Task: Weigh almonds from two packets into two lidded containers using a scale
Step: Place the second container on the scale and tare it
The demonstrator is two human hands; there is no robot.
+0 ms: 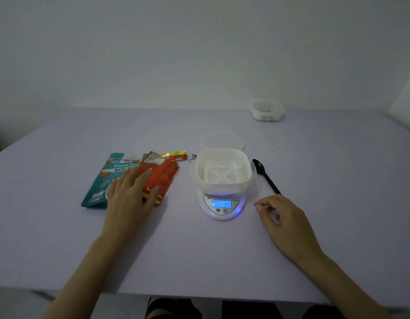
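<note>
A white container with a slotted inner basket stands empty on the small white scale, whose blue display is lit. Its clear lid lies flat just behind it. An orange packet lies partly over a teal almond packet to the left. My left hand rests flat on the orange packet, fingers spread. My right hand hovers right of the scale, fingers loosely curled, holding nothing. A second white container sits at the far right back.
A black plastic spoon lies right of the scale, just beyond my right hand. A torn orange-yellow strip and a small clip lie behind the packets. The lilac table ends near my lap.
</note>
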